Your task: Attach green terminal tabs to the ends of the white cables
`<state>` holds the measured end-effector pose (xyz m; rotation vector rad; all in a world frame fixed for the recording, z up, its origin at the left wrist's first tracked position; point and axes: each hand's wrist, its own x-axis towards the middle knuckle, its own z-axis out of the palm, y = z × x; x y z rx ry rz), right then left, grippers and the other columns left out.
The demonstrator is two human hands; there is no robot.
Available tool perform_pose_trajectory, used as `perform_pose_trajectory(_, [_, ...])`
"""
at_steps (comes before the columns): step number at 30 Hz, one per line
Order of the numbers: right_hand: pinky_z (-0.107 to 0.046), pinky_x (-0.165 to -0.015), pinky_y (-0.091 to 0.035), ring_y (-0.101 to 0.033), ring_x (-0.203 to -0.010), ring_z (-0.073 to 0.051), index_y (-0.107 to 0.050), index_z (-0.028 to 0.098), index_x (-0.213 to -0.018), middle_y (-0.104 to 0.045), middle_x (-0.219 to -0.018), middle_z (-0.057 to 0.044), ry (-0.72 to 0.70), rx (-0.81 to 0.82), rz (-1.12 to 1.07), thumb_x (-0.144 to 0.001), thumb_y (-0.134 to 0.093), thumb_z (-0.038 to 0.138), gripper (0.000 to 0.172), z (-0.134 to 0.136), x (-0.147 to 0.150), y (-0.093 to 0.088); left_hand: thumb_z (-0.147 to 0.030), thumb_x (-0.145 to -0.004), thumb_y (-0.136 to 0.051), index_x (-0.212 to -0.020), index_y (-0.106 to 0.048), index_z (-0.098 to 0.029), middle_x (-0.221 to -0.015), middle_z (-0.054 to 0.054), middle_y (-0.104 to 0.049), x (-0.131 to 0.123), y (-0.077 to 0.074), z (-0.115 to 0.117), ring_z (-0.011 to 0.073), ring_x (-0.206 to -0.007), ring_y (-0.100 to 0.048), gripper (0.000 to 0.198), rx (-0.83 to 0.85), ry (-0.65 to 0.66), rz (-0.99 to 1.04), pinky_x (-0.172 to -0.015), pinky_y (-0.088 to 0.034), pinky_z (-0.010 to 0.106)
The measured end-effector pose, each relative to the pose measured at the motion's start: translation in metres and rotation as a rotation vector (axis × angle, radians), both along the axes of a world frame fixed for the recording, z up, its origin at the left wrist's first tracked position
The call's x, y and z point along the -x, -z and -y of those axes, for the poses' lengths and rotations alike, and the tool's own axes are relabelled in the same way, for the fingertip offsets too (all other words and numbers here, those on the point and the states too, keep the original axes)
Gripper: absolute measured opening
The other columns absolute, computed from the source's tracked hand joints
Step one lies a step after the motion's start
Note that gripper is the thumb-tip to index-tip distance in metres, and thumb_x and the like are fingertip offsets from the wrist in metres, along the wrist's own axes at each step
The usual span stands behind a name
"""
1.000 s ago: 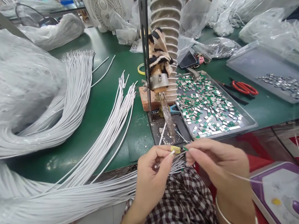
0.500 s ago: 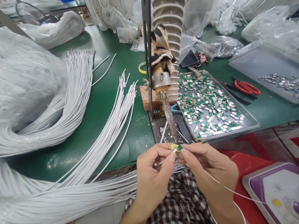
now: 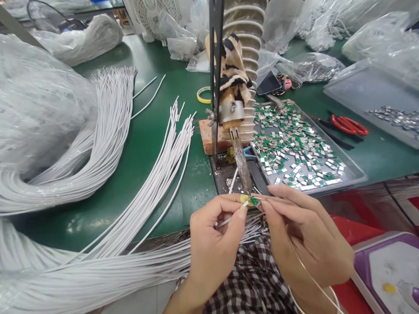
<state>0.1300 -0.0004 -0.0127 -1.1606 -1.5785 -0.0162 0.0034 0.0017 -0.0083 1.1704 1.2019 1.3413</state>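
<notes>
At the counter's (image 3: 147, 146) front edge, the left hand (image 3: 215, 231) grips a white cable (image 3: 246, 204), its end angled right toward the small green board (image 3: 254, 200) pinched in the right hand's (image 3: 306, 231) fingers. The soldering iron (image 3: 243, 169) tip stands just beyond; contact is indeterminable.

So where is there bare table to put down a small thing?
Green table is mostly bare between the thick wire bundle and the loose wires, and between the loose wires and the brick. It is crowded around the soldering iron, with the left hand, right hand and tray of small boards close by.
</notes>
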Motion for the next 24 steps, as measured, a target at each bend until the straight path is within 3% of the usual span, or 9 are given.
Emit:
perform_pose_trajectory(8, [-0.021,-0.092,-0.056,-0.069,-0.093,-0.012,-0.070,0.009,-0.096,-0.072,-0.107,-0.007,-0.049,-0.027,0.113,-0.077,-0.072,-0.003,0.022,0.000,0.000,-0.006,-0.011,-0.087,-0.062,-0.075,-0.069,-0.019,-0.090,-0.002,-0.077,0.001,-0.002,-0.002,0.0074,-0.079,-0.069,0.016,-0.008,-0.002,0.005,-0.070,-0.052,0.013])
perform_pose_trajectory(15, [-0.030,-0.084,-0.057,-0.068,-0.096,-0.016,-0.063,0.015,-0.100,-0.070,-0.101,-0.004,-0.210,0.098,-0.165,-0.083,-0.061,-0.002,0.025,0.004,-0.004,0.002,-0.011,-0.087,-0.062,-0.073,-0.067,-0.020,-0.087,-0.003,-0.076,0.004,0.001,0.001,0.0079,-0.078,-0.068,0.018,0.039,0.016,-0.007,-0.068,-0.050,0.014])
perform_pose_trajectory(20, [-0.021,-0.061,-0.047,-0.055,-0.062,-0.007,-0.060,0.020,-0.083,-0.057,-0.069,0.005,-0.150,0.295,-0.139,-0.093,-0.051,0.011,0.016,0.002,-0.010,0.004,-0.013,-0.087,-0.063,-0.078,-0.068,-0.020,-0.094,0.000,-0.070,0.005,0.005,0.003,0.0098,-0.080,-0.064,0.013,-0.020,0.047,-0.096,-0.066,-0.048,0.017])
perform_pose_trajectory(24, [-0.019,-0.064,-0.047,-0.057,-0.066,-0.006,-0.064,0.020,-0.087,-0.063,-0.074,0.005,-0.171,0.368,-0.090,-0.093,-0.057,0.012,0.013,-0.001,-0.012,0.002,-0.014,-0.087,-0.062,-0.079,-0.069,-0.019,-0.092,0.001,-0.064,0.006,0.004,0.000,0.0087,-0.070,-0.057,0.012,0.002,0.167,-0.170,-0.058,-0.042,0.018])
